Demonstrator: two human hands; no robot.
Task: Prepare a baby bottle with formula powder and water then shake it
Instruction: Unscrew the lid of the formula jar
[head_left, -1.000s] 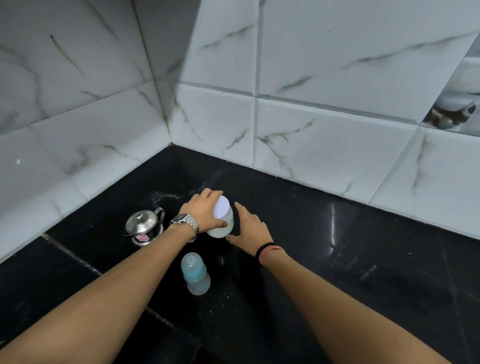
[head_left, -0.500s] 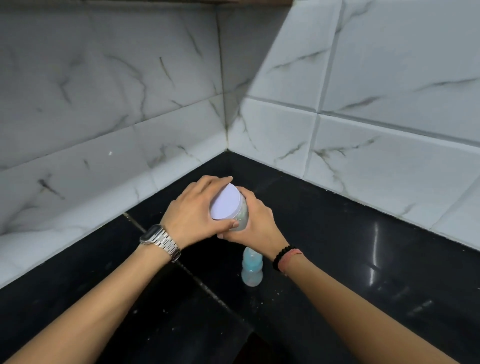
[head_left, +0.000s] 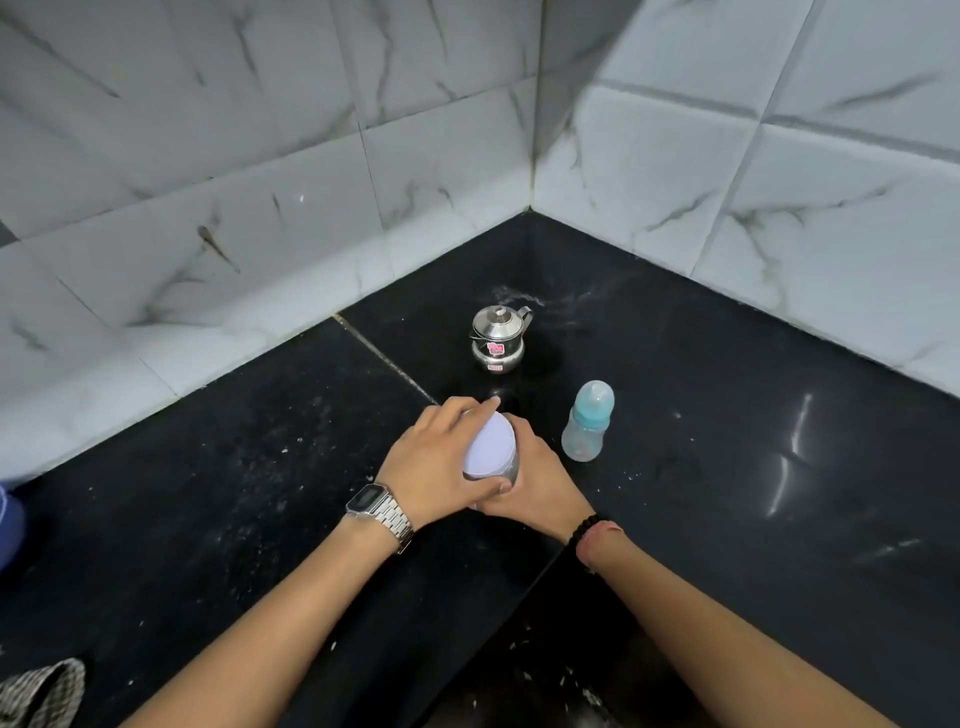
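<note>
I hold a small clear jar with a pale lilac lid (head_left: 489, 448) above the black counter. My left hand (head_left: 435, 462) grips the lid from the left, fingers and thumb wrapped around its rim. My right hand (head_left: 535, 480) curls round the jar's body from the right and hides most of it. A baby bottle (head_left: 588, 427) with a teal collar and clear cap stands upright just right of my hands. A small steel pot (head_left: 497, 339) with a lid and spout stands behind, toward the corner.
The black stone counter (head_left: 727, 467) meets white marble wall tiles (head_left: 260, 234) in a corner behind the pot. White powder specks dot the counter. A checked cloth (head_left: 44, 693) lies at the bottom left, and a blue object (head_left: 10, 525) shows at the left edge.
Both hands have lifted the jar off the counter and drawn it nearer to me. My right hand, earlier beside the jar, now wraps its body. The view has shifted; the bottle now stands right of my hands.
</note>
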